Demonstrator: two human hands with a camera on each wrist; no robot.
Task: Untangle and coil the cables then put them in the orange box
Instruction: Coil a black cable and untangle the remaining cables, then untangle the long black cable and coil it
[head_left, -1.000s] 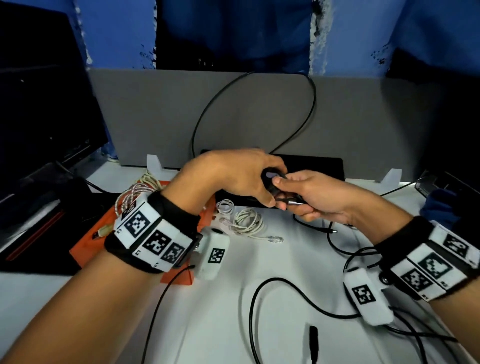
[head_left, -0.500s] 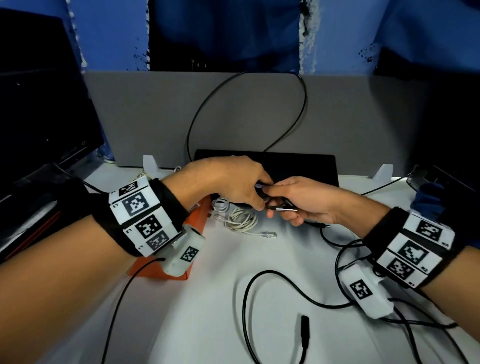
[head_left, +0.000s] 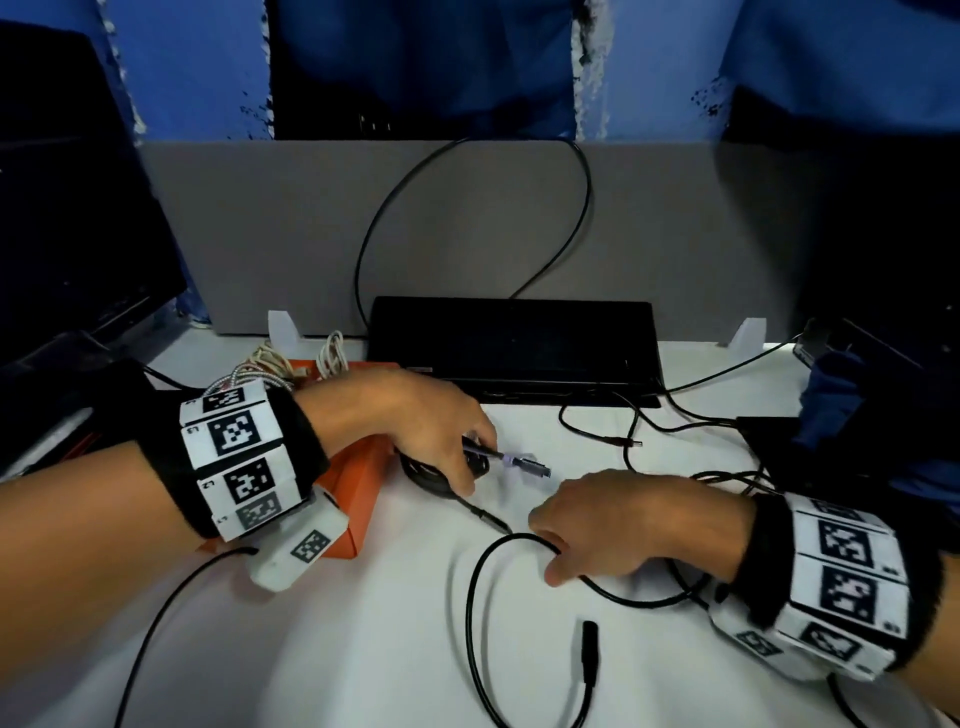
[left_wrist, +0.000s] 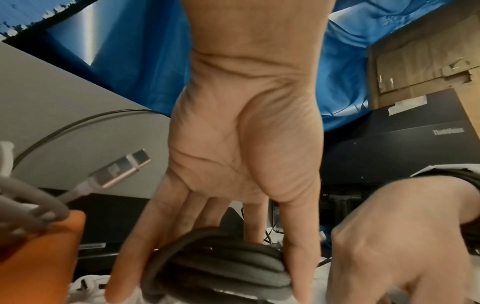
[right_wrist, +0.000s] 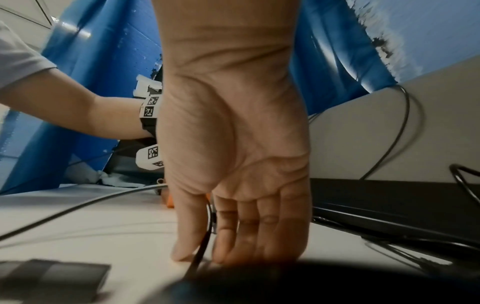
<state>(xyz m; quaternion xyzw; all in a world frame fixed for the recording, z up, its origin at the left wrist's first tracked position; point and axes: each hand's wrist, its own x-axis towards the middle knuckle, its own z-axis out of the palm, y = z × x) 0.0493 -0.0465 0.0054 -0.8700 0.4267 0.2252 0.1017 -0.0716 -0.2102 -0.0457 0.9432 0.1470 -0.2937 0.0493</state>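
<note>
My left hand (head_left: 467, 467) grips a coiled dark cable (head_left: 426, 475) just right of the orange box (head_left: 358, 488), low over the table. The coil's purple-grey plug (head_left: 524, 461) sticks out to the right. In the left wrist view, fingers and thumb of the left hand (left_wrist: 207, 288) wrap the coil (left_wrist: 221, 267). My right hand (head_left: 550, 558) is down on the table, thumb and forefinger pinching a thin black cable (head_left: 472, 597). The right wrist view shows that cable (right_wrist: 200, 248) running between them. Braided cables (head_left: 249, 369) lie in the box.
A black flat device (head_left: 514, 343) sits at the back against a grey partition (head_left: 519, 218). More black cables (head_left: 649, 431) lie tangled at the right near a blue cloth (head_left: 857, 405). A dark monitor (head_left: 78, 234) stands at the left. A loose black connector (head_left: 589, 649) lies in front.
My right hand let go of the coil's plug and dropped to the loose black cable on the table. My left hand lowered the coil towards the table beside the box.
</note>
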